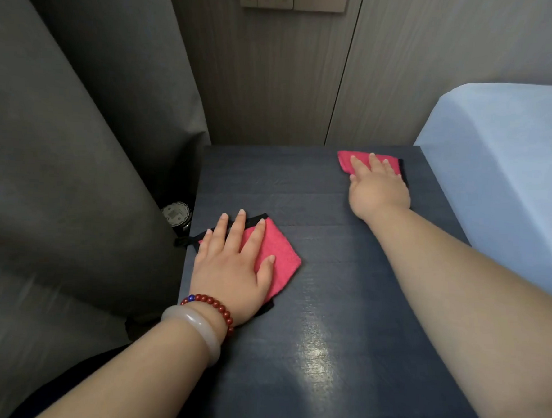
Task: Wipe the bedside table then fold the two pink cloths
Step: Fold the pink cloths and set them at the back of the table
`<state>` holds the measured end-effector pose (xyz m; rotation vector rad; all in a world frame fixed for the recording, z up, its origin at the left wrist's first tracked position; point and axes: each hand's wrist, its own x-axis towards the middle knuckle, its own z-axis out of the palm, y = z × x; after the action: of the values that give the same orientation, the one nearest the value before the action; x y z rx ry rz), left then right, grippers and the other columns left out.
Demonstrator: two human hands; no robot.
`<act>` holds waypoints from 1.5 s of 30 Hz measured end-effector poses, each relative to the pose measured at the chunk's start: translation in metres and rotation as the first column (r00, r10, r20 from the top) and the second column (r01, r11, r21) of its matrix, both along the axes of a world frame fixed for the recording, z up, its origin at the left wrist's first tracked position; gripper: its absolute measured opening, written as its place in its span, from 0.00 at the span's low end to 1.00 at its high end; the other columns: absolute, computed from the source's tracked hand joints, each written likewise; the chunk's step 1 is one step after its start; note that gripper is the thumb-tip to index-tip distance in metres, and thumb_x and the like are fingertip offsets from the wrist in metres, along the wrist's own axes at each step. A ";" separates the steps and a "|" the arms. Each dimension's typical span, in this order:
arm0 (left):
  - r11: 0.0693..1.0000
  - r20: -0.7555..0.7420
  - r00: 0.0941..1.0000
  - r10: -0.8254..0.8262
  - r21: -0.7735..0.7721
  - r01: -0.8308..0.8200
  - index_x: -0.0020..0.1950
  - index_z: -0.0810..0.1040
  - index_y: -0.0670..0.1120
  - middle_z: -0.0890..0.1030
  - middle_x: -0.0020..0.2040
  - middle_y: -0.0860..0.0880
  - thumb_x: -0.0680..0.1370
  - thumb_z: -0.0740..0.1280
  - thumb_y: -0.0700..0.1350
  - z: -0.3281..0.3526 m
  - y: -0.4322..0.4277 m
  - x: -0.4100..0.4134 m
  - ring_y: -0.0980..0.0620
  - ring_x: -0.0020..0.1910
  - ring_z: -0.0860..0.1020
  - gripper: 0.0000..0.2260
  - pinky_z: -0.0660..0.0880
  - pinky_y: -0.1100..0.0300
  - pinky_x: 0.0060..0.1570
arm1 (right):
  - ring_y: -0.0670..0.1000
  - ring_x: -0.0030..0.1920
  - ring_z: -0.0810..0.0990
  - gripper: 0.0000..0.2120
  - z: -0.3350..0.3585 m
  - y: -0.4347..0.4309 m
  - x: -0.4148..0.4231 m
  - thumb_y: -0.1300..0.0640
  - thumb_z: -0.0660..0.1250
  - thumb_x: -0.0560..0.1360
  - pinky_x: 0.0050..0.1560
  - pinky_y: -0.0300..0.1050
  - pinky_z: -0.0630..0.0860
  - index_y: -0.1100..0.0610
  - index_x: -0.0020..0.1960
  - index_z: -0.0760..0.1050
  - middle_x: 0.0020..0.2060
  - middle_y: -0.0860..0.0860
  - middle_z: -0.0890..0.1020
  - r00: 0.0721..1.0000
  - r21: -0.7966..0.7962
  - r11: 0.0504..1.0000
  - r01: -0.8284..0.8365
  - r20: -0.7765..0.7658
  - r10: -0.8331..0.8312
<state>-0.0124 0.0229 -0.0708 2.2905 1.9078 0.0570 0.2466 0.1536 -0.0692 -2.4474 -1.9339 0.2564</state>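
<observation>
Both palms are down flat on the bedside table [327,292]: the left hand [232,267], fingers spread straight, presses one pink cloth [281,257] at the table's left edge, and the right hand [379,189] flattens the other pink cloth [347,160] at its far right corner. Nothing gripped. Soft, limp terry by the look of it, so I'd pinch the corners to fold.

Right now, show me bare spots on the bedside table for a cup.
Bare: the middle of the bedside table, between the left hand on the near pink cloth and the right hand on the far pink cloth; also the far left corner. Crowded: the left edge and far right corner.
</observation>
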 end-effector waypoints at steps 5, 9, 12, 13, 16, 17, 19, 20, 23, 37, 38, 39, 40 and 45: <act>0.998 -0.022 0.999 -0.027 -0.050 0.026 0.79 0.43 0.57 0.43 0.80 0.49 0.78 0.41 0.63 0.005 0.010 0.006 0.46 0.78 0.40 0.29 0.40 0.47 0.75 | 0.56 0.77 0.40 0.28 0.019 -0.028 -0.006 0.35 0.43 0.79 0.75 0.58 0.40 0.38 0.77 0.43 0.78 0.49 0.41 0.999 0.055 0.998 0.006 -0.053 -0.003; 0.992 -0.062 0.994 -0.095 -0.094 0.089 0.79 0.43 0.55 0.41 0.80 0.48 0.80 0.44 0.61 0.008 0.048 0.019 0.44 0.78 0.39 0.29 0.42 0.46 0.75 | 0.53 0.77 0.39 0.30 0.007 -0.101 -0.015 0.36 0.44 0.79 0.76 0.55 0.40 0.43 0.78 0.43 0.78 0.49 0.41 0.998 0.107 0.993 -0.055 0.000 0.055; 0.990 -0.094 0.995 -0.014 -0.138 0.001 0.79 0.43 0.54 0.40 0.80 0.47 0.80 0.44 0.61 0.009 0.102 0.034 0.43 0.77 0.39 0.29 0.41 0.45 0.75 | 0.52 0.78 0.41 0.32 -0.006 -0.118 -0.011 0.35 0.42 0.78 0.76 0.54 0.40 0.46 0.78 0.45 0.78 0.50 0.44 1.000 0.037 0.999 -0.012 0.013 0.011; 0.990 -0.115 0.993 0.034 -0.131 -0.049 0.80 0.43 0.51 0.39 0.79 0.46 0.80 0.45 0.60 0.009 0.113 0.043 0.42 0.77 0.38 0.30 0.40 0.44 0.75 | 0.52 0.78 0.42 0.32 -0.006 -0.115 -0.010 0.35 0.42 0.78 0.76 0.54 0.41 0.46 0.78 0.45 0.78 0.50 0.45 1.000 0.041 0.999 -0.002 0.006 0.002; 0.999 -0.128 0.992 0.020 -0.028 -0.024 0.79 0.44 0.41 0.39 0.79 0.43 0.80 0.46 0.57 0.008 0.105 0.080 0.43 0.77 0.37 0.32 0.38 0.44 0.74 | 0.52 0.78 0.43 0.31 -0.007 -0.111 -0.011 0.37 0.42 0.79 0.76 0.53 0.42 0.47 0.78 0.47 0.78 0.51 0.47 1.000 0.075 0.997 0.004 0.021 -0.006; 0.999 -0.084 0.995 -0.047 -0.006 0.046 0.79 0.44 0.40 0.40 0.79 0.42 0.80 0.47 0.56 0.005 0.095 0.090 0.44 0.78 0.39 0.32 0.39 0.46 0.75 | 0.52 0.78 0.44 0.30 -0.008 -0.112 -0.012 0.37 0.42 0.79 0.76 0.53 0.43 0.47 0.78 0.48 0.78 0.51 0.48 1.000 0.086 0.996 0.001 0.024 -0.003; 0.985 -0.011 0.985 -0.173 -0.014 0.173 0.80 0.44 0.46 0.42 0.79 0.43 0.80 0.47 0.58 0.001 0.087 0.096 0.46 0.78 0.42 0.31 0.42 0.47 0.75 | 0.52 0.78 0.44 0.30 -0.008 -0.114 -0.013 0.38 0.42 0.79 0.76 0.53 0.44 0.47 0.78 0.48 0.78 0.51 0.48 1.000 0.093 0.996 -0.002 0.021 0.000; 0.980 0.008 0.980 -0.200 -0.018 0.200 0.80 0.45 0.51 0.43 0.80 0.43 0.80 0.46 0.59 0.002 0.098 0.091 0.46 0.78 0.43 0.29 0.43 0.47 0.75 | 0.51 0.78 0.44 0.30 -0.009 -0.113 -0.012 0.38 0.42 0.79 0.76 0.52 0.43 0.47 0.78 0.47 0.78 0.50 0.48 1.000 0.093 0.996 0.001 0.016 -0.002; 0.995 -0.038 0.998 -0.054 -0.087 0.051 0.79 0.47 0.57 0.43 0.80 0.44 0.80 0.47 0.59 0.008 0.154 0.056 0.45 0.78 0.44 0.27 0.44 0.47 0.75 | 0.51 0.78 0.43 0.30 -0.008 -0.111 -0.011 0.38 0.42 0.79 0.76 0.52 0.43 0.47 0.78 0.46 0.78 0.50 0.47 1.000 0.077 0.997 0.002 0.019 -0.004; 0.992 -0.091 0.992 0.081 -0.093 -0.090 0.80 0.48 0.48 0.46 0.80 0.48 0.80 0.47 0.59 0.006 0.189 0.069 0.45 0.78 0.45 0.30 0.44 0.44 0.75 | 0.50 0.78 0.42 0.29 -0.009 -0.109 -0.013 0.38 0.41 0.79 0.76 0.51 0.41 0.46 0.78 0.44 0.78 0.49 0.45 1.000 0.069 0.998 0.004 0.014 -0.005; 0.972 -0.111 0.975 0.190 -0.118 -0.203 0.80 0.47 0.48 0.45 0.80 0.47 0.80 0.47 0.59 0.007 0.197 0.049 0.44 0.78 0.44 0.31 0.44 0.44 0.75 | 0.50 0.78 0.42 0.29 -0.009 -0.110 -0.013 0.38 0.41 0.79 0.76 0.51 0.41 0.46 0.78 0.44 0.78 0.49 0.45 1.000 0.072 0.997 0.004 0.015 -0.006; 0.949 -0.121 0.954 0.273 -0.129 -0.287 0.80 0.46 0.47 0.45 0.80 0.46 0.80 0.47 0.59 0.008 0.200 0.035 0.43 0.78 0.43 0.31 0.43 0.44 0.75 | 0.50 0.78 0.42 0.29 -0.009 -0.110 -0.013 0.38 0.41 0.79 0.76 0.52 0.41 0.46 0.78 0.44 0.78 0.49 0.45 1.000 0.074 0.997 0.005 0.021 -0.007; 0.936 -0.128 0.940 0.315 -0.121 -0.330 0.80 0.46 0.46 0.44 0.80 0.45 0.80 0.47 0.58 0.009 0.198 0.032 0.43 0.78 0.42 0.31 0.42 0.44 0.75 | 0.51 0.78 0.42 0.30 -0.010 -0.109 -0.012 0.38 0.41 0.79 0.76 0.52 0.41 0.46 0.78 0.44 0.78 0.49 0.45 1.000 0.078 0.997 0.006 0.028 -0.008; 0.998 -0.044 0.999 -0.027 -0.053 0.025 0.80 0.45 0.47 0.42 0.80 0.45 0.80 0.47 0.57 0.001 0.121 0.118 0.43 0.78 0.40 0.30 0.40 0.43 0.74 | 0.51 0.78 0.42 0.30 -0.011 -0.109 -0.012 0.38 0.40 0.79 0.76 0.53 0.43 0.46 0.78 0.44 0.78 0.49 0.45 0.999 0.059 0.998 0.004 0.044 -0.006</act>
<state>0.1051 0.1439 -0.0702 2.3003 1.8770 -0.0478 0.2347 0.0446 -0.0801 -2.4410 -1.9229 0.1445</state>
